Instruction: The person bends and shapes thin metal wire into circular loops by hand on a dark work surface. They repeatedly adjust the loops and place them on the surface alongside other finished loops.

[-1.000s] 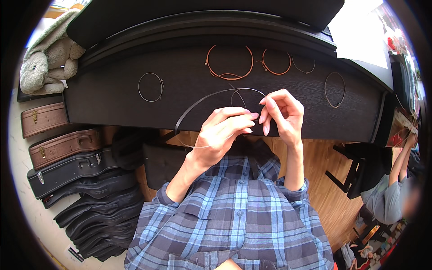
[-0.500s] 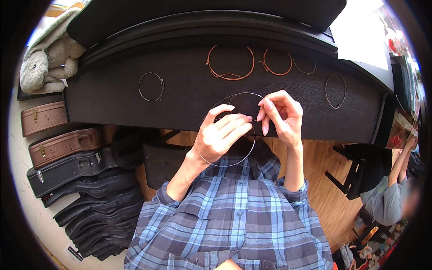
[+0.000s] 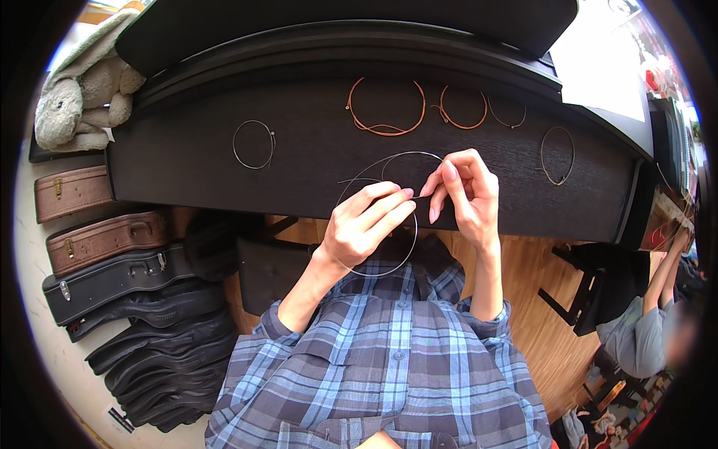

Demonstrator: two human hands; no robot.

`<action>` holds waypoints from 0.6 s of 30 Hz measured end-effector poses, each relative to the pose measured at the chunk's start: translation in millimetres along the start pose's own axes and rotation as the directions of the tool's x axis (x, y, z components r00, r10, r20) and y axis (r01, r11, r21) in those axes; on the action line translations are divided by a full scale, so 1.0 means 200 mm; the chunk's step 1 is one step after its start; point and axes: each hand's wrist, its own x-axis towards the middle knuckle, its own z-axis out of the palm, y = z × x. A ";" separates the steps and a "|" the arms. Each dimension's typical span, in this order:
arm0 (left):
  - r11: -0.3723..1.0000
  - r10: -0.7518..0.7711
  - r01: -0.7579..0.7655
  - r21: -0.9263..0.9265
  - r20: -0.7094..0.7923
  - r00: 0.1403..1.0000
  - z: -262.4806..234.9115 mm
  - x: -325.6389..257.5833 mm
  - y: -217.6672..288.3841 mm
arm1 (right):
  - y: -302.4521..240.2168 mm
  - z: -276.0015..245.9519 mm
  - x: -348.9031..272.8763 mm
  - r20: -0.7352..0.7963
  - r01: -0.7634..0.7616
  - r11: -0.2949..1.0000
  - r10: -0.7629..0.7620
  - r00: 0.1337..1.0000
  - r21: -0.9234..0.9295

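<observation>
Between my hands is a thin silver guitar string (image 3: 410, 153) wound into a loose loop, with a free end sticking out to the left. My left hand (image 3: 366, 223) pinches it, fingers pressed together pointing right. Just right of it, my right hand (image 3: 470, 196) grips the loop's right side and a short straight piece between thumb and fingers. Beyond the hands, a large copper-coloured coiled string (image 3: 387, 135) and a smaller copper-coloured coil (image 3: 464, 129) lie on the black surface (image 3: 314, 161). A thin coil (image 3: 512, 126) is beside them.
One silver coil (image 3: 254, 167) lies at the left, another (image 3: 574, 153) at the right. A plush rabbit (image 3: 63, 112) sits far left, above brown and black instrument cases (image 3: 112, 239). A black stool (image 3: 598, 277) stands right. Another person's arm (image 3: 668, 269) shows at the far right.
My left fingers have drawn together, the raised index finger coming down onto the string. The string's free end now shows to the left. My right hand has shifted slightly left.
</observation>
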 end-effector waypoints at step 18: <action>0.998 -0.011 0.016 -0.067 0.073 0.997 0.00 -0.04 -0.02 | 0.00 0.00 0.00 -0.009 -0.008 0.999 0.007 1.000 -0.042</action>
